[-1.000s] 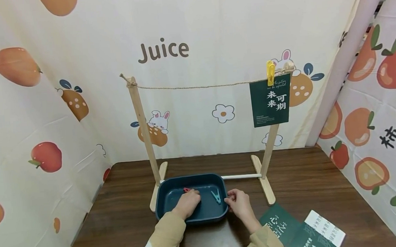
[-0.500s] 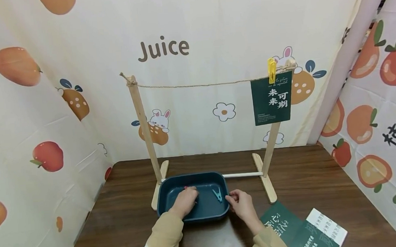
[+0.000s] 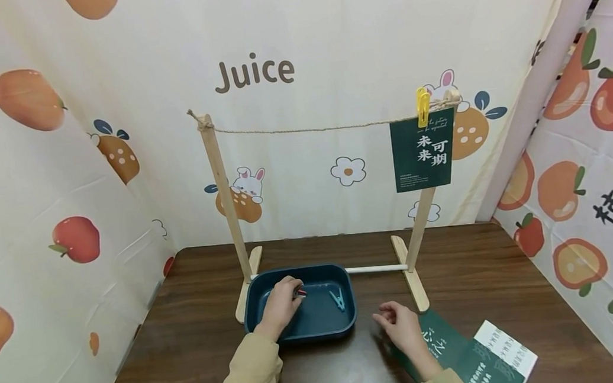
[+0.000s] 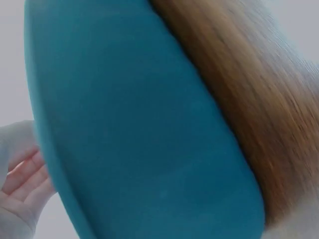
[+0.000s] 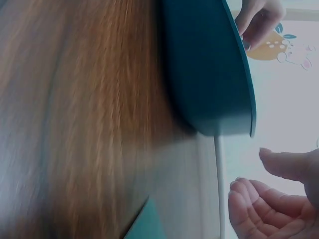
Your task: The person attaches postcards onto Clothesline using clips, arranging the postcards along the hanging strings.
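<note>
Over the dark blue tray (image 3: 316,335), my left hand (image 3: 281,303) pinches a red clothespin (image 3: 302,292), mostly covered by the fingers. A light blue clothespin (image 3: 338,300) lies inside the tray on its right. To the right of the tray, my right hand (image 3: 403,327) hovers with fingers loosely bent and nothing in them; the right wrist view shows a gap between thumb and fingers. Beside it, green printed cards (image 3: 440,337) lie on the table. In the left wrist view the tray's wall (image 4: 139,124) hides what the left fingers hold.
Behind the tray stands a wooden rack with a left post (image 3: 225,203), a right post (image 3: 421,225) and a twine line (image 3: 313,130). A yellow clothespin (image 3: 423,107) holds a dark green card (image 3: 423,162) at the line's right end. White-edged cards (image 3: 505,346) lie front right.
My left hand has risen slightly from the tray's bottom with the red clothespin. My right hand has left the tray's right rim and moved right, toward the cards on the table.
</note>
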`<state>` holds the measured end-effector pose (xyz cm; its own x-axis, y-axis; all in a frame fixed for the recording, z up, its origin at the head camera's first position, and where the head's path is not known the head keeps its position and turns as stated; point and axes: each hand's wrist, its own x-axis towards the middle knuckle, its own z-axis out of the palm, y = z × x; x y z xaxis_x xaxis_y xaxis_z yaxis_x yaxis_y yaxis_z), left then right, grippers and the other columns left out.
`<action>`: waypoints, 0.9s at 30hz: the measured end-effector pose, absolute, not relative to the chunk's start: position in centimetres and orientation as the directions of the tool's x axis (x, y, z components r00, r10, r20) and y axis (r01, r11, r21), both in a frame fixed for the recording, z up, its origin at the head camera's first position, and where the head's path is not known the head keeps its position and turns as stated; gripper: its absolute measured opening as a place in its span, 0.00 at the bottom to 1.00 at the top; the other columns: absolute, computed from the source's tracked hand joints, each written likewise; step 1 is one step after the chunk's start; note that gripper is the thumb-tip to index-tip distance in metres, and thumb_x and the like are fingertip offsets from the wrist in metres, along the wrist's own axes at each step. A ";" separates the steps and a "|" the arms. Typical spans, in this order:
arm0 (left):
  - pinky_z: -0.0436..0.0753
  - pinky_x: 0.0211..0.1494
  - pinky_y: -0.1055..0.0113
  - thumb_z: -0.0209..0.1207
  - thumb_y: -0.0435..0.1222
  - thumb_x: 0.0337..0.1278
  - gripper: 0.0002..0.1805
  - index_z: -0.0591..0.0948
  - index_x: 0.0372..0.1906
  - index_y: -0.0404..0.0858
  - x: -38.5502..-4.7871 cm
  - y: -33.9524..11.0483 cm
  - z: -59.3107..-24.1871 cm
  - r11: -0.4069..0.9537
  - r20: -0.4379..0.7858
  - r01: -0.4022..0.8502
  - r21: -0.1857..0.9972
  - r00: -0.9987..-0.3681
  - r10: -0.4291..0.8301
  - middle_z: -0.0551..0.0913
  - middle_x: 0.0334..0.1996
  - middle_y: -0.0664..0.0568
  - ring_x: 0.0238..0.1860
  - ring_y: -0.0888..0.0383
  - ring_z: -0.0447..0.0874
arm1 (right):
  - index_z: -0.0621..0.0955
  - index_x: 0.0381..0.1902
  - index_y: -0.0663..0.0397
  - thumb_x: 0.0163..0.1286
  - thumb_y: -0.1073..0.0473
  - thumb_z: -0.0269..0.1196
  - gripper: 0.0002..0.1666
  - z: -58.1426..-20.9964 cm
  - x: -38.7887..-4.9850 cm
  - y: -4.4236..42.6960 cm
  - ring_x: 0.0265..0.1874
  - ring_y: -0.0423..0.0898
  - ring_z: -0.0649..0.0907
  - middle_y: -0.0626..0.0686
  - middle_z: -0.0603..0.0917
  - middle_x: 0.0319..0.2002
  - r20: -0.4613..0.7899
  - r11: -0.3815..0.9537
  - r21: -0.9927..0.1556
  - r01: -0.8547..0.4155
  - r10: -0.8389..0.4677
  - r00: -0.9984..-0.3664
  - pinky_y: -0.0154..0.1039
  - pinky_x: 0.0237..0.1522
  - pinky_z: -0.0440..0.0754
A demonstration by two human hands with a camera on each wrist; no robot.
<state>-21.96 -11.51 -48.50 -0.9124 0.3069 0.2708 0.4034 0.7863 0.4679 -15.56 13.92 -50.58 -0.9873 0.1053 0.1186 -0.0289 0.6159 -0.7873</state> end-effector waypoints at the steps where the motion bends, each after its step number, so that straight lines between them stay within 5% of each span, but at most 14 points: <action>1: 0.78 0.35 0.64 0.64 0.27 0.42 0.12 0.80 0.37 0.32 -21.9 -11.5 -48.3 0.776 0.284 0.399 0.489 -0.914 0.291 0.77 0.34 0.47 0.34 0.54 0.78 | 0.79 0.33 0.68 0.53 0.65 0.65 0.11 -50.6 -15.4 14.3 0.19 0.39 0.75 0.48 0.78 0.20 0.118 0.627 -0.779 -0.023 0.110 -0.987 0.31 0.21 0.71; 17: 0.77 0.30 0.69 0.66 0.28 0.39 0.12 0.80 0.35 0.34 -20.0 -10.9 -46.6 0.632 0.454 0.407 0.659 -0.886 0.096 0.77 0.28 0.48 0.29 0.52 0.77 | 0.74 0.41 0.74 0.46 0.62 0.69 0.26 -50.5 -12.4 20.6 0.24 0.44 0.75 0.51 0.75 0.25 -0.031 0.780 -0.621 0.074 0.070 -0.997 0.40 0.26 0.74; 27: 0.77 0.30 0.70 0.67 0.30 0.38 0.12 0.80 0.33 0.34 -18.6 -10.2 -45.9 0.570 0.439 0.368 0.734 -0.898 0.014 0.77 0.27 0.49 0.28 0.57 0.76 | 0.71 0.43 0.80 0.43 0.52 0.71 0.40 -51.0 -11.7 24.3 0.35 0.60 0.76 0.64 0.77 0.33 -0.145 0.842 -0.509 0.178 0.120 -0.982 0.52 0.38 0.74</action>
